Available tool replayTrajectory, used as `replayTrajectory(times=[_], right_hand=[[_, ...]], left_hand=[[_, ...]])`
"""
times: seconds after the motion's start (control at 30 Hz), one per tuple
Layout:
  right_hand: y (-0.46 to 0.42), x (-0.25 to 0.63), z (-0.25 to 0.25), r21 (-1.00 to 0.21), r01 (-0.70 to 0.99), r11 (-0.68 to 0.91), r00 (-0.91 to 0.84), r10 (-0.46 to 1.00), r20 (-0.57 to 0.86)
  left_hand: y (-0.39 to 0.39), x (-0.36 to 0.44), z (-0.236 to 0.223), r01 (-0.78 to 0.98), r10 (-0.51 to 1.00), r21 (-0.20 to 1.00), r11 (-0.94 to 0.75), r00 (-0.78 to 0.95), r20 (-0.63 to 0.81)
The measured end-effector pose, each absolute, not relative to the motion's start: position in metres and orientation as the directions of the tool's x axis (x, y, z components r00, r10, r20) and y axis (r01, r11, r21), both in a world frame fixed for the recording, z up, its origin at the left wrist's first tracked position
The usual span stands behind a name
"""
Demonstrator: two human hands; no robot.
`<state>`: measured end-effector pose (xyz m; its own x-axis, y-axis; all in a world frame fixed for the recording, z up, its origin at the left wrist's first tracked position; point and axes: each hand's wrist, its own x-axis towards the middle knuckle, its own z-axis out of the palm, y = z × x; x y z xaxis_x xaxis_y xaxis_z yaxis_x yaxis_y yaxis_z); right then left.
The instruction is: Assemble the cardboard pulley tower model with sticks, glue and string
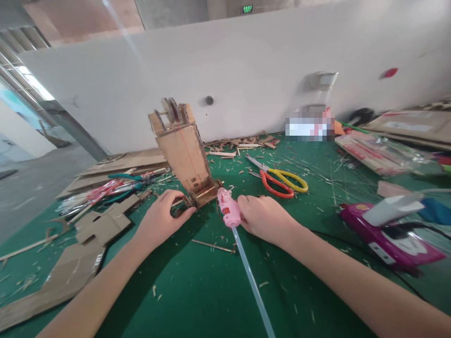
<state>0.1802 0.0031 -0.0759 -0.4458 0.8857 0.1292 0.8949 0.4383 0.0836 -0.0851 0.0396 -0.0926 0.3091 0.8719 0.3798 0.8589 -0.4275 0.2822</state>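
Observation:
A cardboard model (185, 155) with round discs at its top and a red string down its face stands tilted on the green table. My left hand (165, 213) pinches the lower left edge of its base between thumb and fingers. In my right hand (262, 216) is a pink hot glue gun (229, 209), the fingers wrapped round its handle. A long clear glue stick (252, 281) sticks out of its back towards me. The gun's nozzle end is close to the right side of the model's base; whether it touches cannot be seen.
Orange and yellow-handled scissors (278, 178) lie behind my right hand. On the right is a magenta power strip (391, 239) with plugs and a cord. Cut cardboard (77, 263) and teal-handled pliers (125, 185) lie at left. Scraps (246, 143) line the white wall (253, 75).

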Motion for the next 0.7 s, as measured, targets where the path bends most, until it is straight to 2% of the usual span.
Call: replayTrajectory(times=[0.7], right_hand=[[0.0039,0.1828,-0.079,0.068,0.893,0.445,-0.45,0.877,0.168]], left_hand=[[0.0446,-0.0892,-0.0998,0.851,0.841,0.241,-0.466,0.342,0.42]])
